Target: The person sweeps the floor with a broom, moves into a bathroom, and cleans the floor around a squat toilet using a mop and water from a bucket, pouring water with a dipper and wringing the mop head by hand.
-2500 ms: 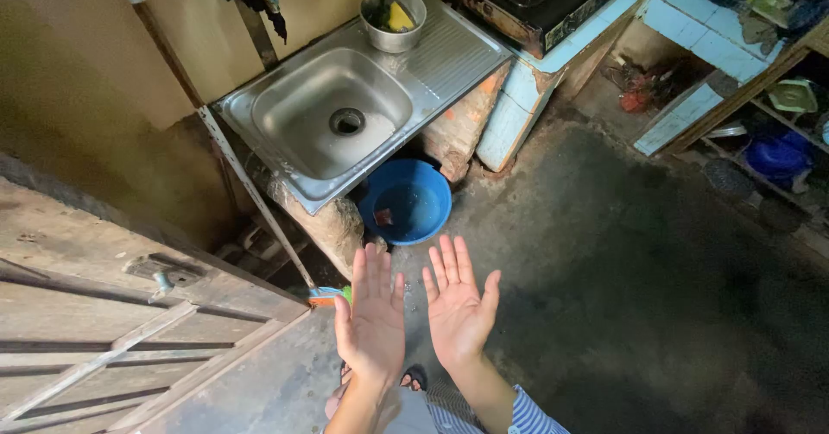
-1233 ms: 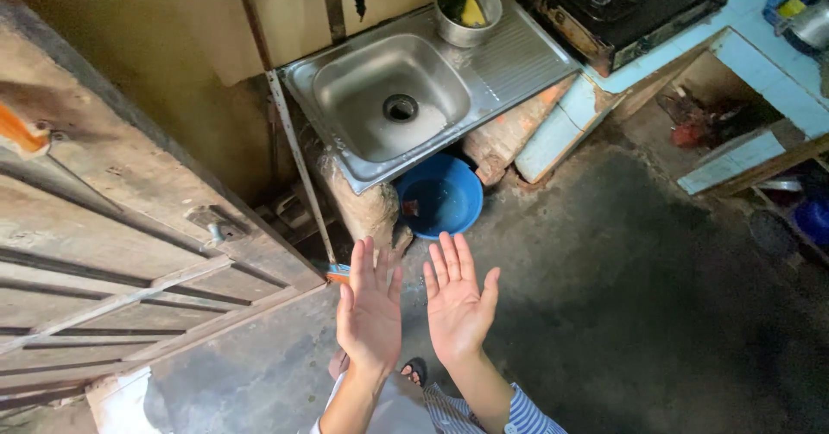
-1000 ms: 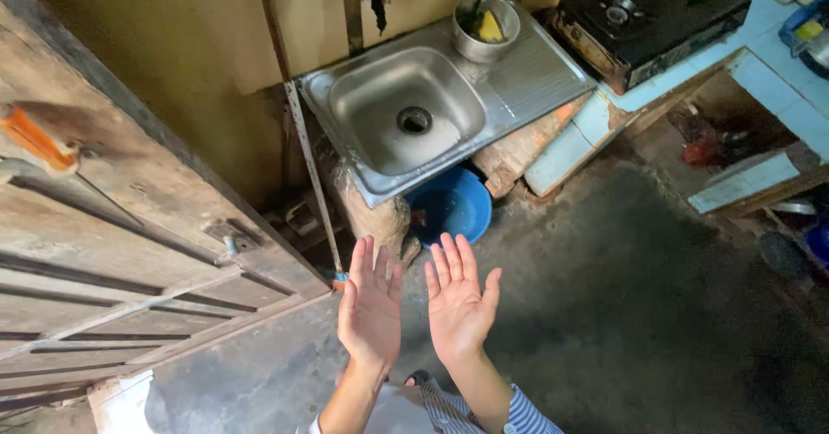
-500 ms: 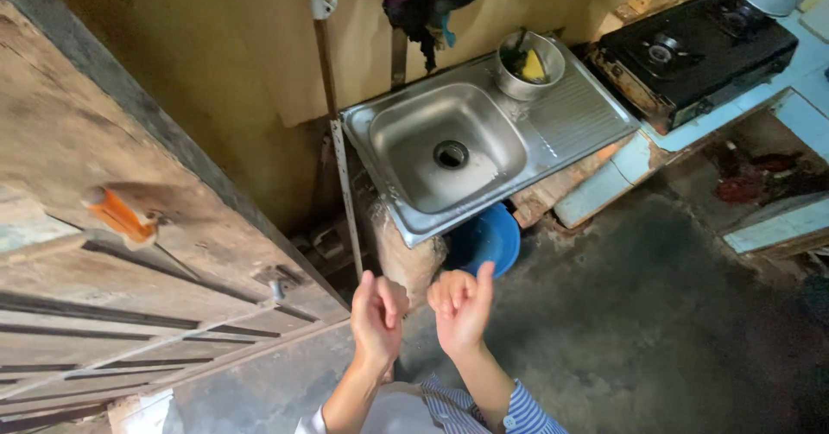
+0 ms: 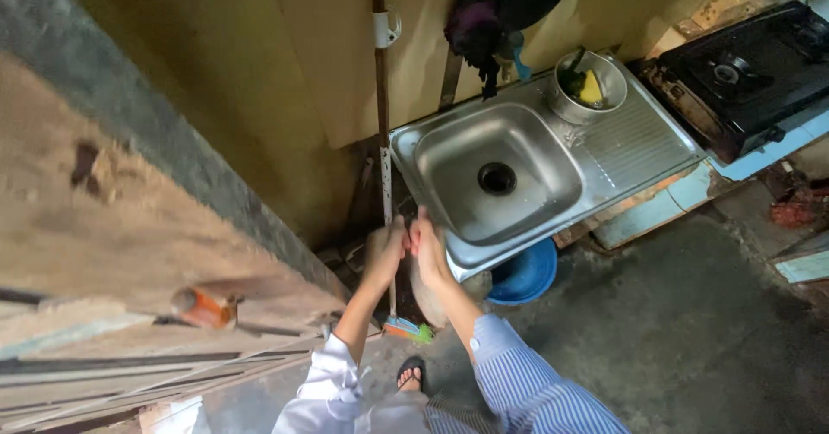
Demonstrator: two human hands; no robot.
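A thin white pole [image 5: 381, 140] leans upright against the yellow wall, just left of the steel sink [image 5: 643, 153]. Its orange, blue and green brush head [image 5: 406, 330] rests on the floor. My left hand [image 5: 384, 248] is wrapped around the pole at about the height of the sink's front corner. My right hand [image 5: 427, 248] is pressed close beside it, fingers curled and thumb up, between the pole and the sink corner. Whether the right hand grips the pole is hidden. Both sleeves are striped blue and white.
A metal bowl [image 5: 604, 106] holding a yellow sponge stands on the sink's drainboard. A blue basin [image 5: 527, 277] sits on the floor under the sink. A black gas stove [image 5: 751, 63] is at the right, a wooden door [image 5: 112, 227] at the left. My sandalled foot [image 5: 410, 372] is below.
My hands were held open, palms up, then curled shut. They have moved forward to the white pole beside the sink. The view has shifted, so the sink sits further right.
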